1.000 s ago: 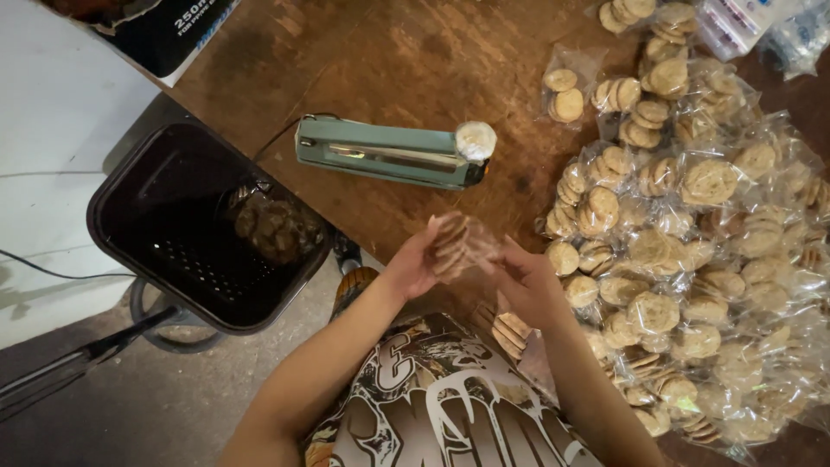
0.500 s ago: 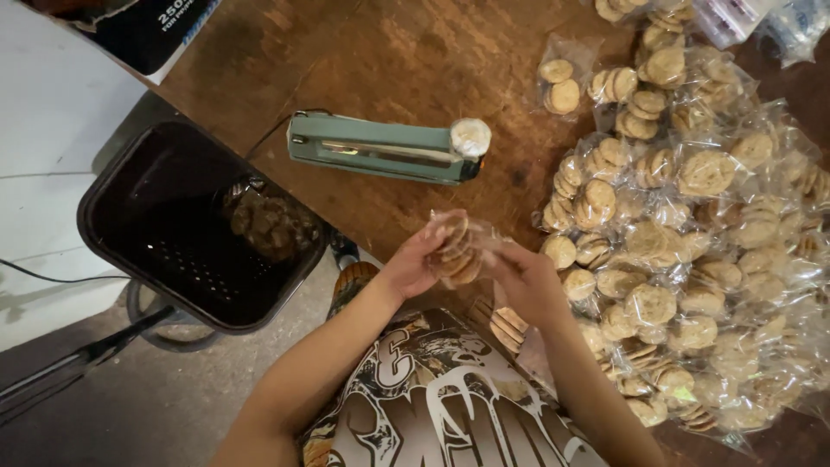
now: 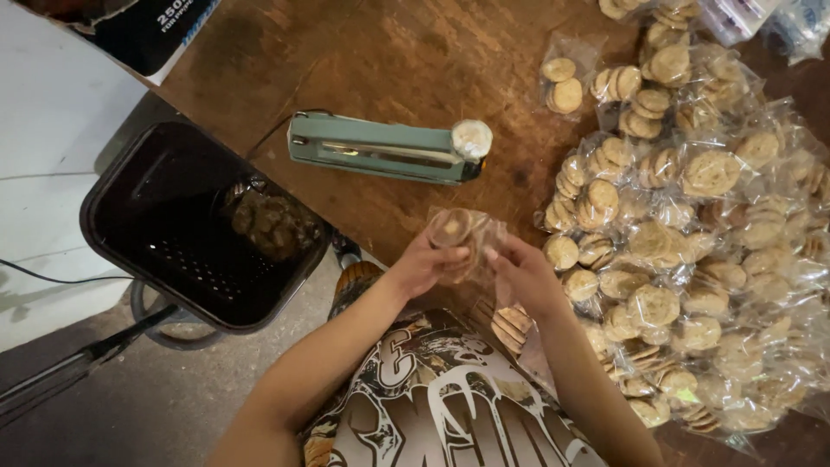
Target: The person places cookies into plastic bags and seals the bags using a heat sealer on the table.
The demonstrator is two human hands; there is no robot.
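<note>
Close to the body, above the edge of the brown worktop, the left hand and right hand meet around a small clear bag of cookies; the fingers of both pinch the bag, though the plastic is too crumpled to tell whether its mouth is open. Another bag seems to lie just under the right wrist. To the left stands a black bin. Beyond the hands lies a teal heat sealer, and to the right spreads a heap of bagged cookies.
</note>
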